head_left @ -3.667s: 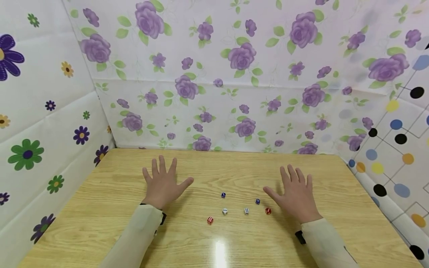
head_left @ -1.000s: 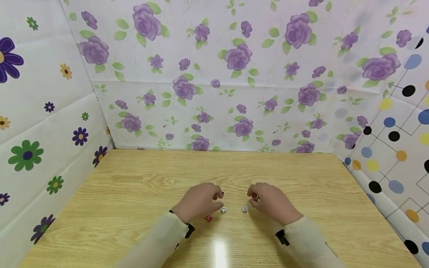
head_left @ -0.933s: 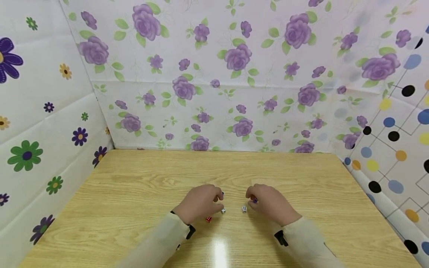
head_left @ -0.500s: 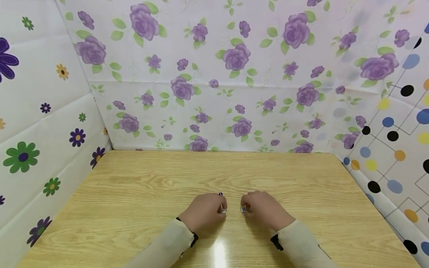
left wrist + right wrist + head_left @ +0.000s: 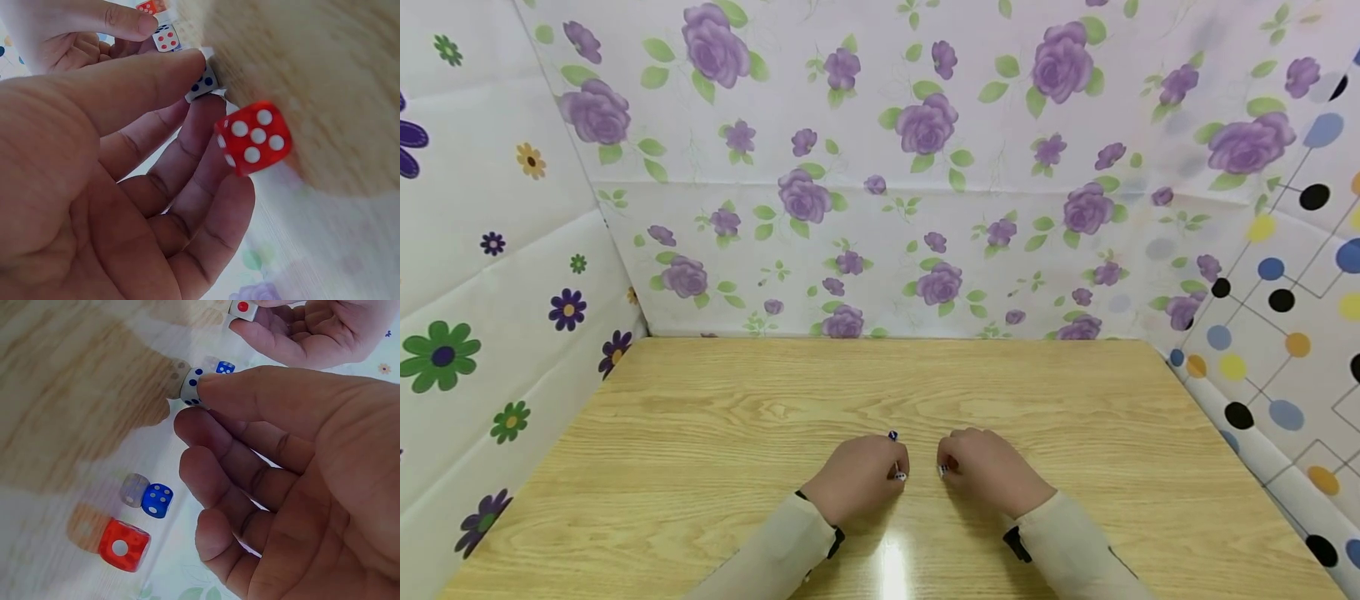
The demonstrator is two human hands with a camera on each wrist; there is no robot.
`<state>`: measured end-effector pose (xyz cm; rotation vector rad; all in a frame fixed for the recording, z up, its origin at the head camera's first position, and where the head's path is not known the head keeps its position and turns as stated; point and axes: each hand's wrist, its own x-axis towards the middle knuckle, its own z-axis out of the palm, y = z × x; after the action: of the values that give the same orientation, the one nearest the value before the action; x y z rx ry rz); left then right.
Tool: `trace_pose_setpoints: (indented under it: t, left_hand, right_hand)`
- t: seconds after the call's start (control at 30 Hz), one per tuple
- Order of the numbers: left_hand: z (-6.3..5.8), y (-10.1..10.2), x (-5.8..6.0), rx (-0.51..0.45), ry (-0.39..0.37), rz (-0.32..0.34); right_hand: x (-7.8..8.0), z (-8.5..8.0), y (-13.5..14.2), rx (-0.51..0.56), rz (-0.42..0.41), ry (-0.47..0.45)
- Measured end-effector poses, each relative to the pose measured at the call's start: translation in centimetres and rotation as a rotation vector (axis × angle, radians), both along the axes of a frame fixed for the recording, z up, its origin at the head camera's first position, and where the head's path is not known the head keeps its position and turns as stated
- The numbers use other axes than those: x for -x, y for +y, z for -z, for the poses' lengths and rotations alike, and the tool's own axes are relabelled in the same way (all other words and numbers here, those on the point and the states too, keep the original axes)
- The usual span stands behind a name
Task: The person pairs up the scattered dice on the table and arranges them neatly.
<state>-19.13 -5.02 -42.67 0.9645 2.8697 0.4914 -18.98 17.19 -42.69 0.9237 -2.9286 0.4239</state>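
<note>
Our left hand pinched one white die and our right hand another white die, both at the wooden table. One red die lay near our left fingers, one blue die just beyond; a second blue die lay near our right fingers, beside a second red die.

A purple-rose cloth hung at the far side of a wood-grain table, a flower-print cloth at left, a dotted cloth at right.

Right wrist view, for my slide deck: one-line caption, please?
Right hand pinching a white die with blue pips, a red die and a blue die nearby.
</note>
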Motion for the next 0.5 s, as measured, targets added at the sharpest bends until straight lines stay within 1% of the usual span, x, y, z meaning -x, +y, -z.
trace_pose_setpoints:
  t: [0.3, 0.5]
  left_hand:
    - [-0.2, 0.07, -0.17, 0.013, 0.008, 0.009]
    - [-0.4, -0.1, -0.32, 0.014, 0.022, 0.044]
  right_hand:
    - [0.06, -0.03, -0.13, -0.02, 0.025, -0.027]
    - [-0.12, -0.18, -0.05, -0.006, 0.02, -0.078]
